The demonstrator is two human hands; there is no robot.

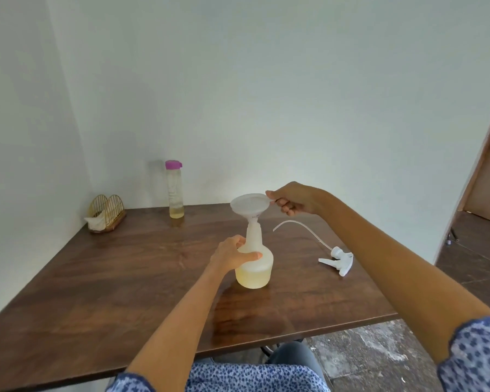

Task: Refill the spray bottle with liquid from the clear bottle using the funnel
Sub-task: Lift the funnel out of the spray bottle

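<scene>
On table (125, 278) — L hand (232, 254) grips spray bottle (254, 267) | R hand (293, 200) pinches funnel (248, 205)

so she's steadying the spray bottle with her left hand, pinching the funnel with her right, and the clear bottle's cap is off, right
One thing is wrong: the head view shows the clear bottle with its purple cap on, standing at the back of the table. The rest holds: the left hand steadies the spray bottle and the right hand pinches the funnel.
</scene>
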